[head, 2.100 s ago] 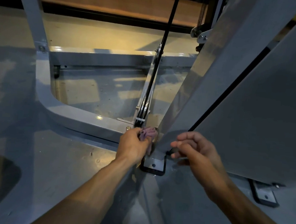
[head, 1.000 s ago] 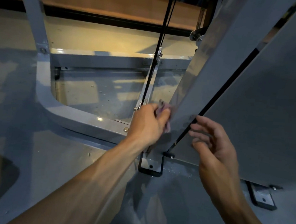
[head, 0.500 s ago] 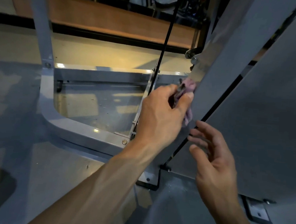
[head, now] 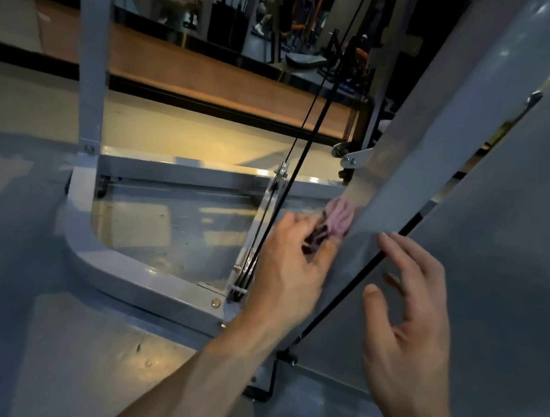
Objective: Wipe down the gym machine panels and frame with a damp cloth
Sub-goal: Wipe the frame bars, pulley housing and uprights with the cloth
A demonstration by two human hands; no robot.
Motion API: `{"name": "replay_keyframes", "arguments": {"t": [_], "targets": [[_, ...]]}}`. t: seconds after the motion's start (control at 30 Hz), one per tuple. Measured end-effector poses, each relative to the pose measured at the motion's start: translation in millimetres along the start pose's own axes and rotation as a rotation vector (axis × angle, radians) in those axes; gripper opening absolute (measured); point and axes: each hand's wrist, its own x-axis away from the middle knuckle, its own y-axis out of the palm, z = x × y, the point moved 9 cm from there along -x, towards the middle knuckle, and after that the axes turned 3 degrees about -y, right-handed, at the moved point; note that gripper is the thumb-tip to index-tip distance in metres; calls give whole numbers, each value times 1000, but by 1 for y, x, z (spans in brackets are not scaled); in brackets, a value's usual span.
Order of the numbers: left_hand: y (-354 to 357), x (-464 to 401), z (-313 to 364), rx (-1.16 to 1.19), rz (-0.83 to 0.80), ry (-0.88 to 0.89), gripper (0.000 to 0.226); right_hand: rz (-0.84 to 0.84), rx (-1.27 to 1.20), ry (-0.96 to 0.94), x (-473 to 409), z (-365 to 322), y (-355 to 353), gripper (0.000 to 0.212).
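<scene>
The left hand (head: pixel 290 274) grips the bunched pink cloth (head: pixel 339 219) in curled fingers, pressing it beyond the fingertips against the slanted grey panel (head: pixel 434 147) to wipe its edge. The right hand (head: pixel 411 332) hovers with spread, relaxed fingers just beside the panel, probably to steady it.

Grey floor (head: pixel 45 355), scuffed and speckled. The machine's grey base frame (head: pixel 126 272) lies directly on it, its corner curved. A black foot plate (head: pixel 262 394) also rests on it, near the panel's lower edge.
</scene>
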Motion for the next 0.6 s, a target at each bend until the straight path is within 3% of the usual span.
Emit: {"name": "replay_keyframes", "arguments": {"t": [0.13, 0.2, 0.37, 0.43, 0.6], "targets": [[11, 27, -85, 4, -103, -314, 20, -35, 146, -112, -1, -13, 8, 60], [5, 21, -68, 34, -51, -254, 20, -56, 179, -112, 3, -7, 16, 64], [-6, -14, 42, 202, 8, 143, 30, -74, 268, -160, 7, 8, 29, 69], [-1, -9, 28, 190, -17, 141, 35, -61, 279, -178, 6, 9, 26, 69], [11, 6, -46, 181, -62, -111, 31, -52, 300, -196, 5, 9, 23, 72]]}}
